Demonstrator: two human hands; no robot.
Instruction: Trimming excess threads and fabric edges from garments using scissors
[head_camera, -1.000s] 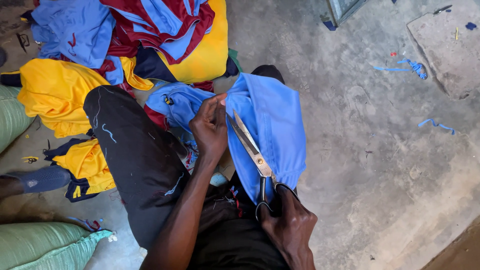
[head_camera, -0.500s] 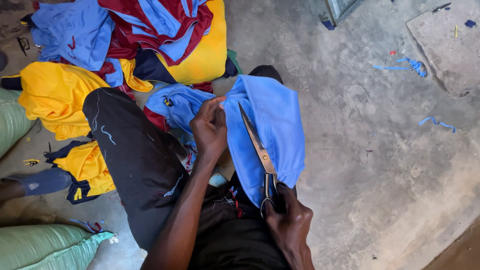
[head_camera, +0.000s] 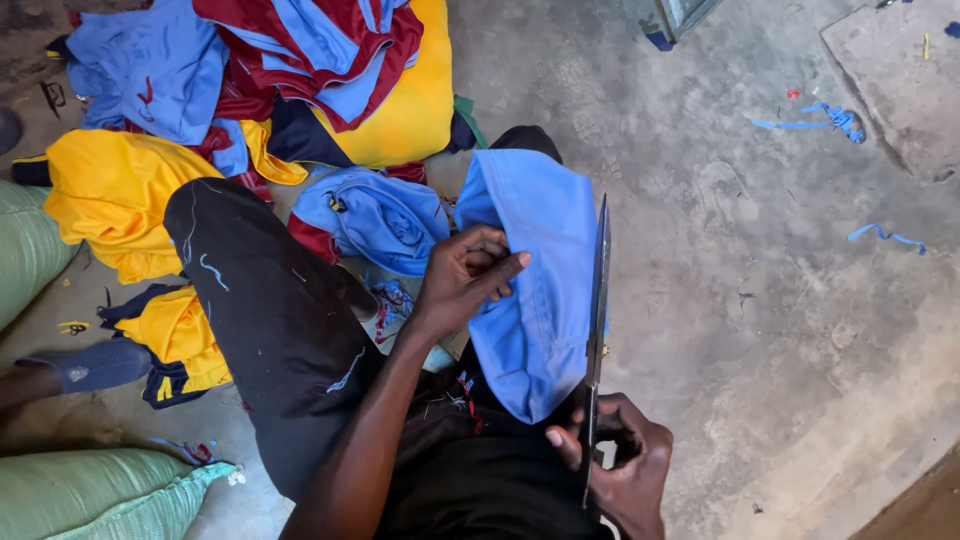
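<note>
My left hand (head_camera: 462, 280) pinches the left edge of a folded light-blue cloth (head_camera: 538, 280) that lies over my knee. In my right hand (head_camera: 615, 462), low in the view, I grip the handles of a long pair of metal scissors (head_camera: 597, 300). Their blades point away from me and run along the cloth's right edge, seen nearly edge-on. My legs in dark trousers (head_camera: 270, 310) stretch to the left.
A heap of yellow, blue and maroon garments (head_camera: 300, 80) lies on the concrete floor ahead and to the left. Green sacks (head_camera: 90, 495) sit at the left and bottom left. Thin blue cloth strips (head_camera: 885, 236) lie scattered on the floor at the right.
The scissors have swung from lying across the middle of the blue cloth to its right edge. My right hand moved right with them; my left hand slid lower along the left edge.
</note>
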